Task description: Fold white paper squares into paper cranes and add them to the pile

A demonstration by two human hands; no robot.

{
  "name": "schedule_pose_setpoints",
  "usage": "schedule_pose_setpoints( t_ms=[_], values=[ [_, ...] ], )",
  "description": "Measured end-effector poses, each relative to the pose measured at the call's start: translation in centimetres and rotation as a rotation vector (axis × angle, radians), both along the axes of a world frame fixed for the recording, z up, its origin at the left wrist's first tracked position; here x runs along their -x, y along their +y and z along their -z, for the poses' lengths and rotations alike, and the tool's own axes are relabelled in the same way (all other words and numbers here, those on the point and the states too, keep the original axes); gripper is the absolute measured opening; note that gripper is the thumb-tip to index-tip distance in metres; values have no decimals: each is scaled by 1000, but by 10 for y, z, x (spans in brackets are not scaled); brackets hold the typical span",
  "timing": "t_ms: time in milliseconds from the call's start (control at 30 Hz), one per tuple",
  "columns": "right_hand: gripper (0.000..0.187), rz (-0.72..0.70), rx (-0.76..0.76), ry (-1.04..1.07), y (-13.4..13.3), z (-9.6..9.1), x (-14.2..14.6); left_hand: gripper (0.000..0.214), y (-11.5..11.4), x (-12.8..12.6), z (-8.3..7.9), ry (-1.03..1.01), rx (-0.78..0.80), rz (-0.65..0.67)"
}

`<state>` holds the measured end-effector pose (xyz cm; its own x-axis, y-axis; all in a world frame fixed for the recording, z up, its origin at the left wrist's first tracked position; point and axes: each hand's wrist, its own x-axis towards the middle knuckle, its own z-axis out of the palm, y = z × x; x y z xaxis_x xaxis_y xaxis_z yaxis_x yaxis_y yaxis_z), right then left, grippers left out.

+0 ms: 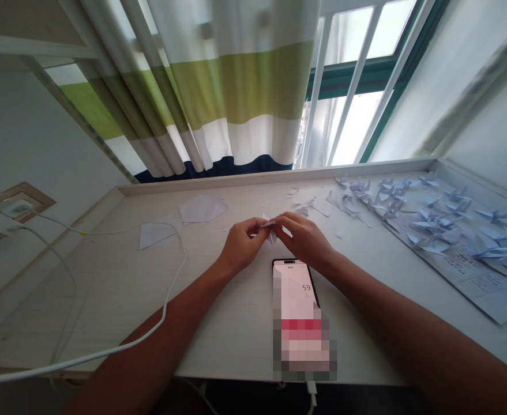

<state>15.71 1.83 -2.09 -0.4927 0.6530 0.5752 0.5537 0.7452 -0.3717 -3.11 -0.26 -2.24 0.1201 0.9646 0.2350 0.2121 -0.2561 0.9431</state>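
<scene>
Both of my hands meet over the middle of the white desk (106,288), pinching a small folded piece of white paper (270,226) between them. My left hand (241,244) grips its left side with curled fingers. My right hand (304,237) holds the right side, fingers closed over it. Just below the hands a phone (299,314) lies flat with its screen lit.
Several folded paper cranes (443,219) lie on a printed sheet (482,288) at the right. Paper scraps (314,204) and two flat paper pieces (201,208) lie further back. A white cable (166,311) loops across the left. Striped curtain (218,92) and window behind.
</scene>
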Motion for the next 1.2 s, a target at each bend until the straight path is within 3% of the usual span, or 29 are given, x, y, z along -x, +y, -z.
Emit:
schedule_pose_setpoints(
  t_ms=[167, 333, 633, 733, 833, 933, 1033, 1100, 1200],
  values=[
    [15, 42, 183, -59, 3, 5, 6, 8, 7, 9, 5, 344, -175, -134],
    [10, 91, 401, -11, 5, 4, 10, 13, 11, 14, 5, 555, -72, -86],
    [10, 100, 597, 107, 10, 1, 14, 17, 14, 18, -1, 481, 101, -13],
    [14, 126, 592, 135, 9, 5, 17, 21, 17, 19, 1, 438, 143, -20],
    [17, 159, 559, 161, 9, 9, 18, 9, 18, 17, 3, 463, 126, -46],
    [16, 123, 402, 149, 7, 4, 12, 11, 19, 15, 4, 469, 118, -77],
    [19, -67, 195, -40, 0, -11, 6, 9, 20, 15, 6, 413, 137, -89],
    [20, -164, 175, -210, -5, -21, 3, 19, 22, 16, 8, 376, 158, -92],
    [30, -182, 172, -354, -11, -27, 2, 26, 23, 18, 10, 314, 206, -76]
  ],
)
